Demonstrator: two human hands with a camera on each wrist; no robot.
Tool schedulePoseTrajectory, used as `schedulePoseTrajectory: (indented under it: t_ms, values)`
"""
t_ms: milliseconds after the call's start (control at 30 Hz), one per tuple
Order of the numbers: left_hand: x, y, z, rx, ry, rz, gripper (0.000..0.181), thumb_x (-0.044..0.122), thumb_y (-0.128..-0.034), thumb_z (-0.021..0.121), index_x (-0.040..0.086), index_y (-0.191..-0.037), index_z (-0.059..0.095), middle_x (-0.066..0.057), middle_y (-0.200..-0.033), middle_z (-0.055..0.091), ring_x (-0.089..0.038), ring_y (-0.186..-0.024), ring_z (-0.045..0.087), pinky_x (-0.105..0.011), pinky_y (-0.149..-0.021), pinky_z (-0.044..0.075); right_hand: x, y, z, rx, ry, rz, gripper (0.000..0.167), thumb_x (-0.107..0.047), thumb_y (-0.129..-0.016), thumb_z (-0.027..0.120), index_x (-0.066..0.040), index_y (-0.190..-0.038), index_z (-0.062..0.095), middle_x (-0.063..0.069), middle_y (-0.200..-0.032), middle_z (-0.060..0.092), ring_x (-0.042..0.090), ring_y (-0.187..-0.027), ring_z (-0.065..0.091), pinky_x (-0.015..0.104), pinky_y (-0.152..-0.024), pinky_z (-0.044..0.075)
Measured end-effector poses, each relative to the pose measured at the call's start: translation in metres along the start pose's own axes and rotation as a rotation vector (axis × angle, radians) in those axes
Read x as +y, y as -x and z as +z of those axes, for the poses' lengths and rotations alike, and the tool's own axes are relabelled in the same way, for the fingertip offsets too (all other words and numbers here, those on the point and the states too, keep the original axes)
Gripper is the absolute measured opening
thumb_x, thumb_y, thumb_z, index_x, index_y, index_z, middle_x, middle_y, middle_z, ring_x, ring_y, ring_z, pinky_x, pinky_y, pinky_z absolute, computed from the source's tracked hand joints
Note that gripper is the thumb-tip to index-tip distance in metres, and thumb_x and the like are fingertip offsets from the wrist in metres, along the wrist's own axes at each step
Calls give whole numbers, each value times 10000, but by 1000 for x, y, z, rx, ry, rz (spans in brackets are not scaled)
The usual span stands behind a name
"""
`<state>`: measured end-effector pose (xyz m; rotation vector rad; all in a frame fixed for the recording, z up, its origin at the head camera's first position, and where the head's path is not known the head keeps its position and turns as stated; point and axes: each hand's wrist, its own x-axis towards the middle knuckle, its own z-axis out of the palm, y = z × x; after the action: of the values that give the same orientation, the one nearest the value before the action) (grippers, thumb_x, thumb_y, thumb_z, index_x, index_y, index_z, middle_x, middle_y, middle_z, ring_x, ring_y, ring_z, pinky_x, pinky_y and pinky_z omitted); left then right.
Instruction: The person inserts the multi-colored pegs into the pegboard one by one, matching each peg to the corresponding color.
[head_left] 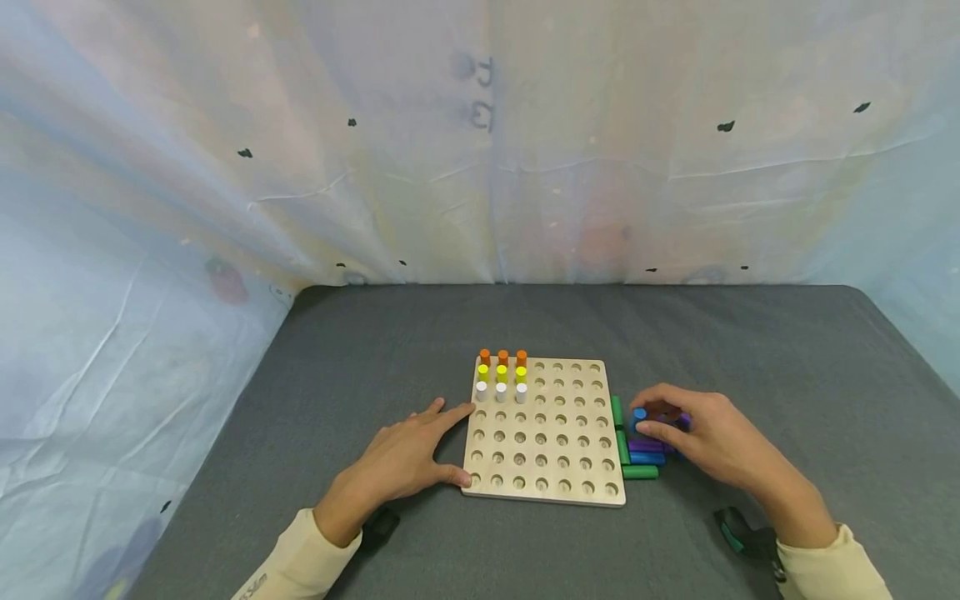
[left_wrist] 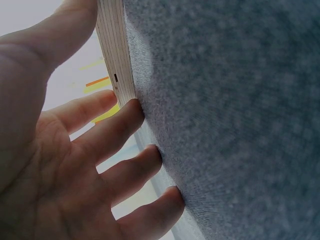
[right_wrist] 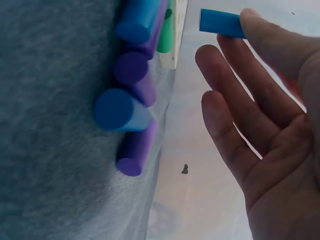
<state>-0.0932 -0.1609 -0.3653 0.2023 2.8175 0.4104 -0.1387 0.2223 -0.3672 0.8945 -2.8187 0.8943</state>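
A wooden pegboard with rows of round holes lies on the grey cloth. Orange, yellow and white pegs stand three to a row in its far left corner. My left hand touches the board's left edge with thumb and forefinger, fingers spread; the left wrist view shows its fingertips by the board's side. Right of the board, my right hand pinches a blue peg between thumb and fingers, above the loose pegs. In the right wrist view its other fingers are apart from the peg.
Green pegs lie along the board's right edge, with purple and blue pegs beside them, partly under my right hand. A pale patterned curtain hangs behind and beside the grey table.
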Motion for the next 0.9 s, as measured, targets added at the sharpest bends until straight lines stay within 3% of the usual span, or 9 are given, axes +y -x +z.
schedulePoseTrajectory:
  t_ms: [367,533,900]
  values:
    - [0,0,-2,-15,-2,-7,949,618,-693,795,409,-1521,380,-159,-1593,366,-538,-1330,469,-734,-968,391,-27,-22,1,20,-42,-97,217,-265,-932,705,-289,-1145,676,-194,-1017,701,-13,-897,657,304,-731,534]
    - [-1,-1,-2,-14,-6,-6,953,627,-691,792,416,-1521,375,-157,-1592,370,-541,-1329,468,-735,-963,394,-43,-32,11,17,-66,-103,210,-274,-928,707,-276,-1137,683,-190,-1009,702,9,-909,664,371,-783,547]
    - [-1,-1,1,-5,-14,0,956,643,-683,787,417,-1518,379,-159,-1589,375,-539,-1329,470,-736,-959,395,-79,-54,32,41,-122,-108,227,-260,-904,743,-258,-1125,693,-156,-1035,716,16,-907,668,311,-769,522]
